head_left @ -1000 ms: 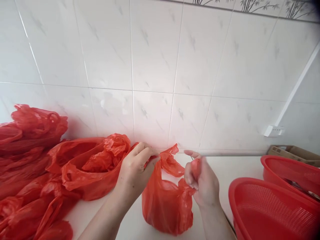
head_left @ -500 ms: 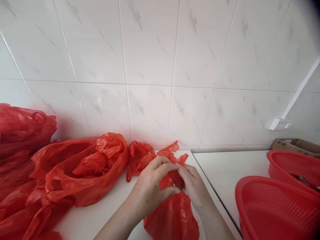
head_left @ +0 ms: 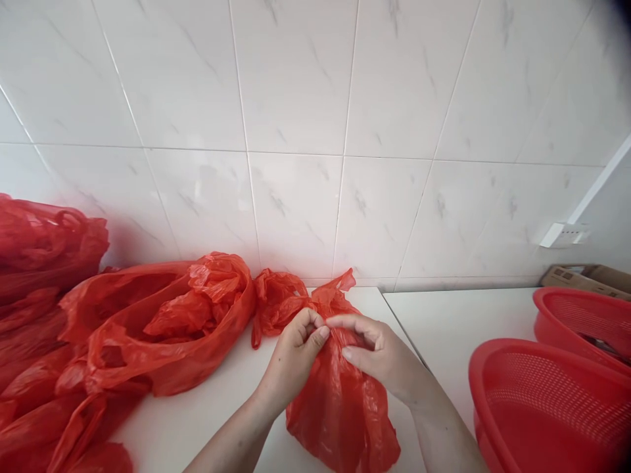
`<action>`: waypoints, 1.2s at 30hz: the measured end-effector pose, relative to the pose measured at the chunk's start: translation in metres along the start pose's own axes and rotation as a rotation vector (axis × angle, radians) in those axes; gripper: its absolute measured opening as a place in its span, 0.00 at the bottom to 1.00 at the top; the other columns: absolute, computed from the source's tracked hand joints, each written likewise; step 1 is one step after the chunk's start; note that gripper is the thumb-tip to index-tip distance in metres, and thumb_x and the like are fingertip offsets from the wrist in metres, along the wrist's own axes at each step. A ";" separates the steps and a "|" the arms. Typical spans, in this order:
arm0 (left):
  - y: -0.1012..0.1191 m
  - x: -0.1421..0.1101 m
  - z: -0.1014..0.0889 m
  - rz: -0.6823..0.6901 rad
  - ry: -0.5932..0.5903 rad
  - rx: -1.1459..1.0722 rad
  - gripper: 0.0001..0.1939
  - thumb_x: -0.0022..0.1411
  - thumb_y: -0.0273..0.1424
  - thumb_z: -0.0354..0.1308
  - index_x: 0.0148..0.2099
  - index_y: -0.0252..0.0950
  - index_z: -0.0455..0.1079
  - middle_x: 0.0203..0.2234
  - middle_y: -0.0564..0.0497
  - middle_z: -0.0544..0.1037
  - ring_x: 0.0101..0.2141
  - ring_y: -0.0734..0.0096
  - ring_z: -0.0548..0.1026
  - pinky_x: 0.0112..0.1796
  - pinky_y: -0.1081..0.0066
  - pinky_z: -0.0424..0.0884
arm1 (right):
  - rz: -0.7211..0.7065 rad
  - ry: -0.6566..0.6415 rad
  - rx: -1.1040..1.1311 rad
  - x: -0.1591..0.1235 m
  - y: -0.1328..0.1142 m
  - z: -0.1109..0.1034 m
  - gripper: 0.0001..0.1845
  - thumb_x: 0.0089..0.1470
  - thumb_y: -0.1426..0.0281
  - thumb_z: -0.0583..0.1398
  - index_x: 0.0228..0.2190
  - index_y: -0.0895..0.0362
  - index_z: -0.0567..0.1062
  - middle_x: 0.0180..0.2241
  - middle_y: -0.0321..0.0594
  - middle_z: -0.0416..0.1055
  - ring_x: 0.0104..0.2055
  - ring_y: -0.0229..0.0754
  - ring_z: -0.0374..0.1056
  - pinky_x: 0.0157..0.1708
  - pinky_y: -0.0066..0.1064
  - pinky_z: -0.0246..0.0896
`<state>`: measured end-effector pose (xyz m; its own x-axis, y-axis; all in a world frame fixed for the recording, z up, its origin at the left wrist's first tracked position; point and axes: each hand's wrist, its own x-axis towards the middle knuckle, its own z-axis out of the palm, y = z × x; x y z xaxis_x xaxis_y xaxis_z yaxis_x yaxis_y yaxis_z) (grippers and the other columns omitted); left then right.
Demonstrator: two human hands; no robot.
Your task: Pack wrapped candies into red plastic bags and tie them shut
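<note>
A red plastic bag (head_left: 340,414) lies in front of me, its neck gathered into folds and its body spread towards me. My left hand (head_left: 294,351) is closed in a pinch on the gathered neck, thumb against the bent fingers. Over the right side of the neck, my right hand (head_left: 392,355) has its index finger stretched to the left hand's fingertips and its thumb held apart below. The bag's loose top (head_left: 338,292) sticks out beyond both hands. Just left of that top, another crumpled red bag (head_left: 279,299) touches or nearly touches it.
Several red plastic bags (head_left: 44,315) are heaped on the left. Beside them, a large open red bag (head_left: 197,371) has crumpled red plastic (head_left: 180,318) inside. Two red baskets (head_left: 493,358) and a cardboard box (head_left: 582,279) stand on the right. A tiled wall (head_left: 296,217) rises behind the white table (head_left: 453,312).
My hands have gone from cupping the bag's neck to a left-hand pinch with the right thumb and index finger apart. The bag's neck looks more tightly gathered. The view has shifted slightly.
</note>
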<state>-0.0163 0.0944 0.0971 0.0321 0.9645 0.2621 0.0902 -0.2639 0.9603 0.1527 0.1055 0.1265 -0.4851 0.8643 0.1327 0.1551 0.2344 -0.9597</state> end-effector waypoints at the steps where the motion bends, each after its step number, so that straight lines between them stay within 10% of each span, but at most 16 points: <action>1: 0.002 -0.001 0.001 -0.014 0.010 -0.001 0.11 0.62 0.38 0.53 0.31 0.38 0.60 0.21 0.58 0.61 0.23 0.76 0.59 0.26 0.76 0.57 | 0.028 0.052 -0.045 0.001 0.001 0.002 0.22 0.48 0.71 0.57 0.47 0.48 0.73 0.40 0.38 0.72 0.38 0.42 0.68 0.35 0.33 0.65; 9: 0.005 -0.011 0.007 0.057 0.030 0.374 0.04 0.56 0.27 0.56 0.31 0.40 0.62 0.25 0.57 0.69 0.27 0.72 0.66 0.30 0.73 0.60 | 0.137 0.311 -0.240 0.011 0.013 0.006 0.18 0.49 0.71 0.50 0.38 0.50 0.76 0.21 0.32 0.67 0.22 0.38 0.63 0.24 0.30 0.58; 17: 0.009 -0.034 -0.003 0.329 -0.008 0.681 0.06 0.56 0.23 0.54 0.29 0.39 0.63 0.41 0.48 0.72 0.42 0.62 0.69 0.41 0.64 0.65 | 0.071 0.218 0.169 0.013 0.029 -0.009 0.16 0.50 0.66 0.57 0.40 0.55 0.76 0.36 0.39 0.75 0.36 0.41 0.70 0.38 0.33 0.64; 23: 0.028 -0.078 -0.015 0.168 -0.610 0.420 0.11 0.51 0.21 0.59 0.24 0.37 0.61 0.29 0.53 0.70 0.27 0.75 0.69 0.27 0.76 0.65 | 0.167 0.359 -0.013 0.035 0.069 -0.008 0.13 0.47 0.69 0.57 0.35 0.58 0.77 0.38 0.42 0.75 0.35 0.41 0.69 0.38 0.34 0.65; 26: 0.029 -0.089 -0.022 0.052 -0.731 0.317 0.09 0.55 0.22 0.58 0.25 0.36 0.65 0.29 0.52 0.70 0.26 0.76 0.69 0.25 0.77 0.64 | 0.188 0.284 -0.025 0.037 0.076 -0.007 0.12 0.47 0.69 0.58 0.34 0.59 0.78 0.36 0.42 0.75 0.33 0.40 0.69 0.36 0.34 0.65; 29: 0.021 -0.090 -0.028 -0.011 -0.585 0.240 0.05 0.57 0.34 0.61 0.32 0.39 0.72 0.32 0.51 0.73 0.32 0.70 0.71 0.33 0.73 0.68 | 0.203 0.177 -0.019 0.032 0.078 -0.012 0.20 0.50 0.65 0.59 0.45 0.57 0.74 0.33 0.40 0.74 0.32 0.40 0.70 0.34 0.33 0.64; 33: -0.010 -0.083 -0.030 0.021 -0.145 0.317 0.31 0.51 0.50 0.61 0.55 0.45 0.64 0.51 0.43 0.68 0.51 0.55 0.66 0.53 0.57 0.61 | 0.194 -0.088 0.115 0.021 0.086 -0.018 0.30 0.55 0.54 0.57 0.54 0.57 0.66 0.40 0.46 0.74 0.42 0.44 0.71 0.44 0.39 0.63; 36: -0.039 -0.079 -0.015 -0.088 -0.067 0.420 0.56 0.40 0.48 0.69 0.66 0.43 0.45 0.64 0.39 0.50 0.63 0.45 0.49 0.58 0.49 0.52 | 0.131 -0.369 0.320 0.015 0.098 -0.019 0.38 0.49 0.51 0.61 0.57 0.55 0.62 0.52 0.51 0.67 0.50 0.50 0.67 0.51 0.43 0.58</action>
<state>-0.0373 0.0282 0.0403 0.0697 0.9845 0.1609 0.4925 -0.1743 0.8527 0.1769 0.1501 0.0393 -0.7598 0.6492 -0.0352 -0.0081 -0.0636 -0.9979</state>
